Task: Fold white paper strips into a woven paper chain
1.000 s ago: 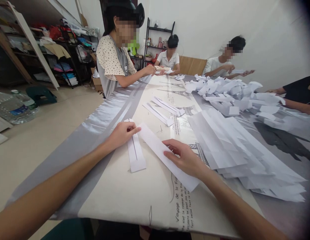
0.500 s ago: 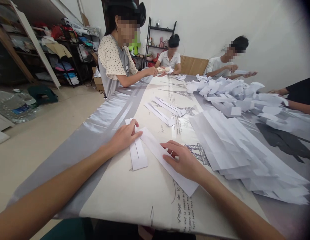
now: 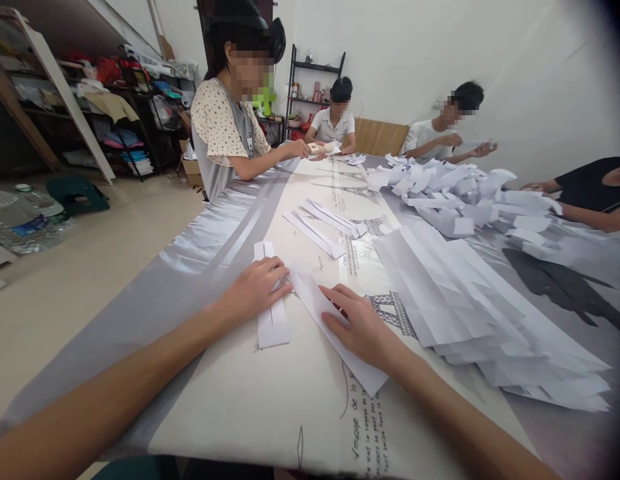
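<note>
My left hand (image 3: 257, 288) lies over a narrow folded white strip (image 3: 273, 330), fingers curled, fingertips pinching the near-left end of a long white paper strip (image 3: 363, 373). This long strip runs diagonally toward me across the printed tablecloth (image 3: 240, 400). My right hand (image 3: 359, 325) lies on the middle of it, fingers stretched out flat and pressing down. The two hands are about a hand's width apart.
A fanned stack of white sheets (image 3: 455, 300) lies right of my hands, with a heap of folded pieces (image 3: 455, 193) behind it. Several folded strips (image 3: 325, 223) lie mid-table. Other people sit at the far left (image 3: 225, 127), the far end and the right. Water bottles (image 3: 20, 220) stand on the floor.
Both hands have slid a little toward me along the long strip. My left hand now covers more of the folded strip. The view has shifted slightly.
</note>
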A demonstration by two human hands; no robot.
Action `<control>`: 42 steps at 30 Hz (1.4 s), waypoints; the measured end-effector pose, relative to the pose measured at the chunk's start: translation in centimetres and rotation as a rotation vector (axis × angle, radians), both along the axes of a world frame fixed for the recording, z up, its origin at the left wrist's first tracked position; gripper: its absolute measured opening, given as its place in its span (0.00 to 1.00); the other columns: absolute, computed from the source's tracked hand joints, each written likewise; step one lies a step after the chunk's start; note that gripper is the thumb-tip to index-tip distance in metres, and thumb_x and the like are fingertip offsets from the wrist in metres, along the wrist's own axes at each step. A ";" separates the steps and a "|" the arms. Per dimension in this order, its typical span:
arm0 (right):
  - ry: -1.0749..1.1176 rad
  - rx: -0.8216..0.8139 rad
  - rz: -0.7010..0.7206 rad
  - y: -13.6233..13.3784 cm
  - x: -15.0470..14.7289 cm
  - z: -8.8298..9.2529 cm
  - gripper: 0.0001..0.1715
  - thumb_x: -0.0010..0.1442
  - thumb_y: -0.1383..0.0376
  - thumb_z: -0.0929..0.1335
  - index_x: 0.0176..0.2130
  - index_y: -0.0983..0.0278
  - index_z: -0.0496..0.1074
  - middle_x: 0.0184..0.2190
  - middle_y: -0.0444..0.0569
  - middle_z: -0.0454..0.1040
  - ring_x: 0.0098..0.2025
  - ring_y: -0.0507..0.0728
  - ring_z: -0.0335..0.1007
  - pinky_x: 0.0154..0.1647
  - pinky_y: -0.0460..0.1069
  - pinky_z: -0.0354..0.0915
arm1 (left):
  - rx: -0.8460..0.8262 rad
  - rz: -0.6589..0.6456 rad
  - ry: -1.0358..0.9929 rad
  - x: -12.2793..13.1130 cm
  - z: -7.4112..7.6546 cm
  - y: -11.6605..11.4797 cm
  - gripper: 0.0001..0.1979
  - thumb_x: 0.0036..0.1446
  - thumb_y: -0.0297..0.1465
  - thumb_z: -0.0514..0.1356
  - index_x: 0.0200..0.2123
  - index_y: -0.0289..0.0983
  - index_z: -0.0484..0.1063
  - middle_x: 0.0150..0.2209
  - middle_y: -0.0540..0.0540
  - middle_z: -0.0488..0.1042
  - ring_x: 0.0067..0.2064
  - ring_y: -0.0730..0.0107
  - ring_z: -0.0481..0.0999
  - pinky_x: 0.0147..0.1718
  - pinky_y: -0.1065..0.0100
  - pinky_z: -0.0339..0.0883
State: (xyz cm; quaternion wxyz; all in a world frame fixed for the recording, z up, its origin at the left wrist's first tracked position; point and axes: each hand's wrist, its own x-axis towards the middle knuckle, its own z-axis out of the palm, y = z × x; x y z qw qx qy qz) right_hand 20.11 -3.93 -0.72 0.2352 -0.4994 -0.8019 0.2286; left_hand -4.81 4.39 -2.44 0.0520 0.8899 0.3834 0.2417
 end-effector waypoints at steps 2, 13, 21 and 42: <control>-0.002 0.015 0.004 0.0 0.1 -0.1 0.22 0.68 0.66 0.61 0.60 0.55 0.68 0.43 0.49 0.70 0.36 0.57 0.69 0.39 0.55 0.70 | 0.007 -0.018 0.043 0.0 -0.1 -0.2 0.13 0.70 0.38 0.54 0.49 0.39 0.73 0.48 0.42 0.73 0.49 0.57 0.73 0.49 0.58 0.67; -0.052 -0.018 -0.055 0.0 0.2 -0.2 0.23 0.68 0.65 0.63 0.60 0.59 0.67 0.45 0.50 0.69 0.39 0.58 0.72 0.42 0.57 0.73 | 0.042 -0.181 0.131 0.6 0.7 -1.5 0.16 0.73 0.35 0.49 0.51 0.40 0.76 0.51 0.40 0.73 0.53 0.57 0.73 0.50 0.58 0.71; 0.096 -0.072 0.080 0.3 1.1 0.3 0.25 0.70 0.52 0.66 0.63 0.51 0.68 0.66 0.51 0.64 0.58 0.63 0.70 0.58 0.64 0.69 | -0.069 -0.180 0.073 0.6 0.1 -1.6 0.19 0.73 0.39 0.49 0.60 0.41 0.71 0.63 0.42 0.69 0.64 0.57 0.69 0.62 0.57 0.64; -0.102 0.329 0.258 5.5 -2.1 -2.1 0.19 0.70 0.67 0.63 0.59 0.62 0.70 0.61 0.55 0.71 0.64 0.64 0.66 0.64 0.64 0.66 | 0.032 0.013 0.096 1.6 -1.5 -1.4 0.23 0.73 0.33 0.45 0.65 0.28 0.59 0.66 0.31 0.64 0.68 0.51 0.62 0.65 0.49 0.58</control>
